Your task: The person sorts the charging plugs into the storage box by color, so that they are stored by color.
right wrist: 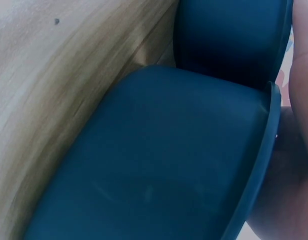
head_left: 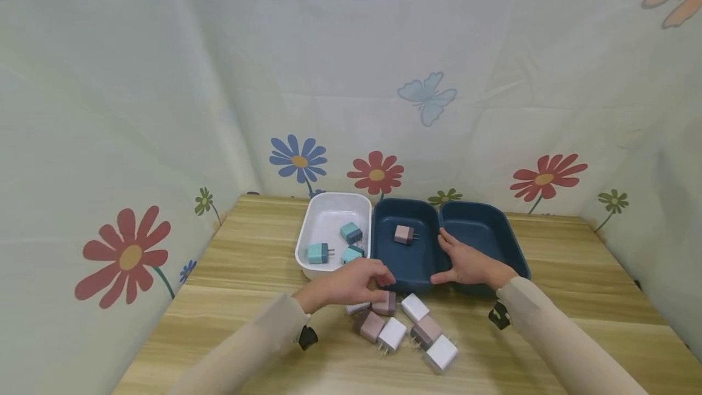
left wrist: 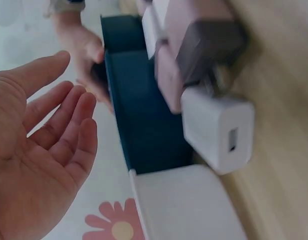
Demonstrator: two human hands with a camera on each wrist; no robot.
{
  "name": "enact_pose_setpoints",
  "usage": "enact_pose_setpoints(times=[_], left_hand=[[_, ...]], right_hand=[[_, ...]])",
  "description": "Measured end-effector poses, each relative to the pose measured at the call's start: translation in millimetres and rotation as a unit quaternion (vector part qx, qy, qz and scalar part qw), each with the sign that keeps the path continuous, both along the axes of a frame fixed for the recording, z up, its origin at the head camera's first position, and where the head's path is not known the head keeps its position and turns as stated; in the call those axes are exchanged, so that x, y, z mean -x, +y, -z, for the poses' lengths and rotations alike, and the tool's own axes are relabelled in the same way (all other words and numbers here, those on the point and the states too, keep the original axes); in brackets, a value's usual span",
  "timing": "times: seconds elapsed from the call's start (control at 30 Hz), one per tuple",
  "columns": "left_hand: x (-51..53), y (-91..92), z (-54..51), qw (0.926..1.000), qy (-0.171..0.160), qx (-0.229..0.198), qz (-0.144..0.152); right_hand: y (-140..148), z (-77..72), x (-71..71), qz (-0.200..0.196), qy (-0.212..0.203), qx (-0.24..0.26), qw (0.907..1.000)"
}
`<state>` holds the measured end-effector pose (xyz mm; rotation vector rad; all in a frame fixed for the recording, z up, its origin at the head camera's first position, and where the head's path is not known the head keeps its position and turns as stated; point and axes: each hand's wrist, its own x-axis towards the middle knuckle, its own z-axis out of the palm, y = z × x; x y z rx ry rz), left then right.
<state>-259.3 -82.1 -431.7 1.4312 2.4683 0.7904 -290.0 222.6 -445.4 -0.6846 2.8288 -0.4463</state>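
Woodgrain tabletop (head_left: 263,242): one of the hands (head_left: 347,285) partly hides a white charger (head_left: 358,308)

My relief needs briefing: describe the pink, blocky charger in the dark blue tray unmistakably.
On the wood-grain table, find the white, rounded rectangular tray. Immediately right of it in the head view sits a dark blue rounded tray holding the blocky pink charger with a darker end and metal prongs. It is the only charger visible there; other pink chargers lie on the table.

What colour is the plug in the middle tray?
That plug is mostly pale pink, with a darker end; it shows best in the head view.
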Motion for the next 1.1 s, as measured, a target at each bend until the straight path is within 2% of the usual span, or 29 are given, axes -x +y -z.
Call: enact_pose_setpoints(times=[0.17,0.33,0.7,1.0,1.1], left_hand=[[-14.4,-1.5,10.9,0.9992,-0.003,0.021,0.034],[-21.2,-3.2,21.1,0.9978,0.016,0.041,0.048],[-23.4,-9.8,39.4,0.9909,0.089,0.085,0.056],[-22.3,-9.4,49.1,0.9872,0.111,0.098,0.059],[-23.0,-9.4,50.9,0.9837,0.128,0.108,0.066]], right_hand=[[0.8,0.4,-0.6,0.002,-0.004,0.001,1.0],[1.3,0.8,-1.1,0.002,-0.007,0.005,1.0],[1.8,1.8,-0.3,-0.001,-0.001,0.006,1.0],[2.3,4.3,0.4,0.004,-0.004,0.004,1.0],[2.8,5.3,0.4,0.006,-0.006,0.004,1.0]])
